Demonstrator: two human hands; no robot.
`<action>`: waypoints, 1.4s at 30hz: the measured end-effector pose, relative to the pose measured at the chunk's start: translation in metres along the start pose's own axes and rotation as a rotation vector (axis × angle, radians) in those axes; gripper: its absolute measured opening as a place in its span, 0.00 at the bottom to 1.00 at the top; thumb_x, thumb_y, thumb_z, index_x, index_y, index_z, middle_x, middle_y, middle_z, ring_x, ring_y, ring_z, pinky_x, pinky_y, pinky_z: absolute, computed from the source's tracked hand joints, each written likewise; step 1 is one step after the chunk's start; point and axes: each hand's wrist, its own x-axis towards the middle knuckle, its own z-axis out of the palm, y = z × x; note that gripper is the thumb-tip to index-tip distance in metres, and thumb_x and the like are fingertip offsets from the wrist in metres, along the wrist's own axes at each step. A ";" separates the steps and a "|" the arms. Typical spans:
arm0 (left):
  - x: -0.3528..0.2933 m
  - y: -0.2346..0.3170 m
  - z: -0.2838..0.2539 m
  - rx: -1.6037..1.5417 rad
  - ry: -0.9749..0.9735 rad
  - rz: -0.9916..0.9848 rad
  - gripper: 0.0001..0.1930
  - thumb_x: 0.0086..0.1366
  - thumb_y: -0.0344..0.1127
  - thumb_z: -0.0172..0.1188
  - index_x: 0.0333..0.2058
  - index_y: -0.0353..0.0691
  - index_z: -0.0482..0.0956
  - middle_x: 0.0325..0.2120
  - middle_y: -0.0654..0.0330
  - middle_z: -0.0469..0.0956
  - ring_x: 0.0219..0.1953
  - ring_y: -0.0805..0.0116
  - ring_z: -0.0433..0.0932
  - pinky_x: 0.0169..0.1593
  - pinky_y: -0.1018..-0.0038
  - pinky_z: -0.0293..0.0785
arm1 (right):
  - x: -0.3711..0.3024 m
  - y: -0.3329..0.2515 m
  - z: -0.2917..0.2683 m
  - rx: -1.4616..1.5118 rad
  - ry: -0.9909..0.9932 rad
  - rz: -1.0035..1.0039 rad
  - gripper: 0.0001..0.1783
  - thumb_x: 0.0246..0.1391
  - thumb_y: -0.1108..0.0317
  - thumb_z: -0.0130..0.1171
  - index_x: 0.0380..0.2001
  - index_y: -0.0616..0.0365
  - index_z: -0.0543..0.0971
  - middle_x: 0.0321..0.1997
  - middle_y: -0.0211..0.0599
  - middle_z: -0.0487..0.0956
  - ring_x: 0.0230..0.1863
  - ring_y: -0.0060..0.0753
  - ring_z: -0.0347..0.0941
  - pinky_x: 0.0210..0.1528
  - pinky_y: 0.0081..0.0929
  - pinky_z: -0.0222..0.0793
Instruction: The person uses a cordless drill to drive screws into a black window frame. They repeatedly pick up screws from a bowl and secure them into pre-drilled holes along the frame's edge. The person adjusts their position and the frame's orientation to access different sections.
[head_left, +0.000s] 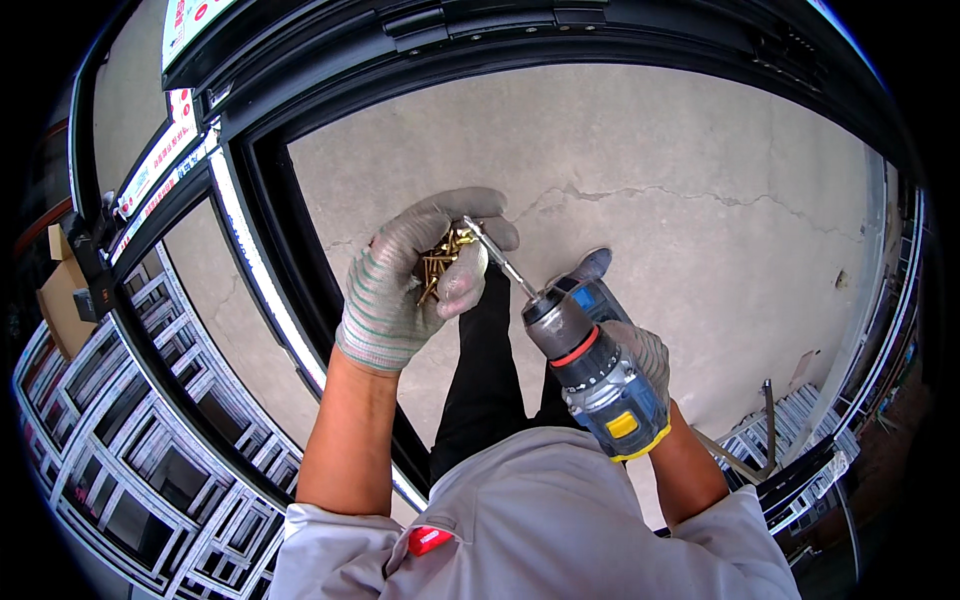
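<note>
My left hand (395, 280), in a striped work glove, is cupped around a heap of brass-coloured screws (436, 266). Its thumb and fingers curl in near the tip of a long drill bit (503, 262). The bit is fixed in a blue and black cordless drill (598, 375) with a yellow patch and a red ring. Gloved too, my right hand (645, 358) is wrapped round the drill's grip, partly hidden behind the drill body. The bit's tip meets the left fingertips; whether a screw sits on it is too small to tell.
A black metal frame (262, 190) surrounds me at left and top. Stacked framed panels (165, 440) lie at lower left, with a cardboard box (68, 300) beside them. Below is a cracked concrete floor (690, 140). Metal bars (768, 430) and more frames stand at right.
</note>
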 end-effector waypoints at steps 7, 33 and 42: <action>-0.002 -0.009 0.001 0.136 0.006 -0.031 0.20 0.68 0.35 0.51 0.51 0.23 0.72 0.33 0.47 0.78 0.16 0.80 0.61 0.17 0.83 0.56 | 0.003 0.001 -0.001 0.060 0.012 0.071 0.22 0.34 0.53 0.74 0.33 0.50 0.80 0.26 0.37 0.80 0.30 0.46 0.78 0.35 0.38 0.73; 0.008 -0.015 -0.028 -0.350 -0.074 0.010 0.19 0.73 0.36 0.48 0.56 0.31 0.70 0.15 0.69 0.59 0.11 0.80 0.59 0.13 0.82 0.58 | 0.018 0.006 0.017 0.149 0.018 -0.068 0.20 0.36 0.57 0.73 0.33 0.52 0.80 0.26 0.36 0.79 0.28 0.42 0.77 0.35 0.37 0.72; 0.019 -0.018 -0.027 -0.351 -0.064 -0.023 0.18 0.69 0.42 0.57 0.52 0.38 0.76 0.14 0.70 0.61 0.11 0.81 0.58 0.12 0.84 0.54 | 0.030 -0.001 0.018 0.179 -0.043 0.022 0.20 0.35 0.59 0.74 0.33 0.52 0.81 0.26 0.35 0.80 0.28 0.40 0.78 0.36 0.34 0.73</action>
